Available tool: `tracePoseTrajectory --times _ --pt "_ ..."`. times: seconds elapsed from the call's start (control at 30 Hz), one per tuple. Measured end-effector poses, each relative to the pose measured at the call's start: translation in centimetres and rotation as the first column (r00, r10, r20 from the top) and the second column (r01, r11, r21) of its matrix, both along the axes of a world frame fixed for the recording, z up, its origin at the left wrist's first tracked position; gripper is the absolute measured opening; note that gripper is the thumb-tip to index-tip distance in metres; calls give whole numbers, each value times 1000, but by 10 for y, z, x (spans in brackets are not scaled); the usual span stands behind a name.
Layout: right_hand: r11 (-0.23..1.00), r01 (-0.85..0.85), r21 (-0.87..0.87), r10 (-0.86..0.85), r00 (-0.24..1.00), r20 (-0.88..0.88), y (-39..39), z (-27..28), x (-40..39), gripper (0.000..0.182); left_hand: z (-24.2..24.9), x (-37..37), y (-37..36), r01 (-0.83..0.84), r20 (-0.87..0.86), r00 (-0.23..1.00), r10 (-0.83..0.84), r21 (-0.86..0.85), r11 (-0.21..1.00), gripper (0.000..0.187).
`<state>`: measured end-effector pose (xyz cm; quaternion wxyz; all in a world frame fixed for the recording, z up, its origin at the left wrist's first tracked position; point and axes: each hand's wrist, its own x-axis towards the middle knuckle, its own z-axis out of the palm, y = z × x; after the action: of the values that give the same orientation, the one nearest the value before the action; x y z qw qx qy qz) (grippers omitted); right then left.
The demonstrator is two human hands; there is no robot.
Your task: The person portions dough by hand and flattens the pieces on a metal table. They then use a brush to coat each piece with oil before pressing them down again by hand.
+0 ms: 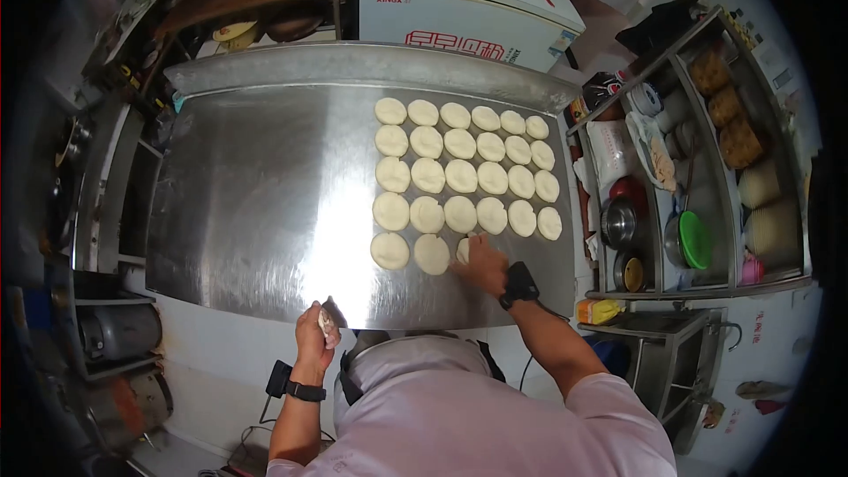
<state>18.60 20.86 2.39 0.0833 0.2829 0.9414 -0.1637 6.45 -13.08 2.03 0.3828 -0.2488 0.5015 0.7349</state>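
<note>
Rows of flat, round, pale dough pieces lie on the right part of a steel table. My right hand is over the front row, its fingers on a dough piece that they partly cover. Just left of it lies another dough round, close to my fingertips. At the table's front edge, my left hand is closed around a small whitish lump, perhaps dough. A dark, flat object shows by its fingertips; I cannot make out what it is.
A raised metal ledge runs along the table's back, with a white freezer behind. Shelves with bowls and a green basin stand at the right. A gas cylinder is at the lower left.
</note>
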Motion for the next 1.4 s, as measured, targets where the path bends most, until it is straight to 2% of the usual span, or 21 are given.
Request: tracePoseTrajectory --times 0.03,0.1,0.13,0.17,0.2,0.23,0.3,0.43,0.63,0.73,0.8,0.83,0.9,0.93,1.0,1.03,1.1,1.2,1.33,1.4 --pt "1000 -10 4 10 1000 11 1 16 -2 50 -2 1 -2 -10 11 1000 10 4 1000 34" --pt "987 158 -27 -159 987 -29 14 41 -20 59 -7 1 -5 -2 -16 1000 2 33 999 35" --pt "988 153 -30 -153 988 -16 22 31 -29 59 -8 3 -5 -8 -4 1000 8 28 1000 35" --pt "991 35 131 -6 976 -218 33 11 -39 62 -8 2 -3 -10 -5 1000 11 30 999 35" --pt "951 -47 305 169 907 -386 40 -7 -47 64 -9 1 0 -12 -8 1000 12 31 999 35" --pt "953 -49 298 167 909 -382 40 -19 -55 64 -8 1 3 1 -3 1000 -1 2 1000 34" --pt "958 -170 233 232 933 -274 35 -38 -71 69 1 1 7 -2 23 1000 2 -4 1000 33" --pt "955 -198 220 243 950 -198 18 -45 -64 71 -1 -4 5 -10 33 999 10 -26 1000 32" --pt "971 -142 194 184 959 -217 13 -37 -68 72 -3 -7 5 0 73 997 7 -94 996 34" --pt "965 -108 240 159 966 -202 11 -38 -69 69 -5 -12 13 -19 88 996 29 -110 994 34" --pt "984 -106 146 148 937 -315 21 -45 -69 65 -1 -17 20 -5 60 998 9 -71 997 33" --pt "982 -109 156 155 934 -321 31 -57 -68 65 0 -17 23 5 41 999 -4 -42 999 31" --pt "979 -110 -170 2 843 -538 44 -73 -63 64 3 -16 26 22 20 1000 -21 -17 1000 31" --pt "980 -109 -168 0 839 -544 45 -71 -59 64 5 -16 27 40 4 999 -40 1 999 31" --pt "991 -130 28 129 887 -444 41 -62 -46 67 11 -14 30 63 -6 998 -63 -9 998 31" --pt "992 -121 27 120 887 -446 31 -53 -41 67 15 -14 32 46 22 999 -46 -16 999 32" --pt "967 -166 191 222 919 -325 10 -41 -38 70 13 -16 33 28 52 998 -30 33 999 34" --pt "974 -126 187 172 951 -256 4 -35 -44 71 11 -15 30 104 -15 994 -105 -30 994 35" --pt "983 -94 156 136 948 -287 1 -36 -39 70 2 -13 24 142 15 990 -141 -61 988 36" --pt "988 -117 98 142 942 -304 7 -27 -42 66 -4 -19 30 175 -63 982 -177 -38 984 32"
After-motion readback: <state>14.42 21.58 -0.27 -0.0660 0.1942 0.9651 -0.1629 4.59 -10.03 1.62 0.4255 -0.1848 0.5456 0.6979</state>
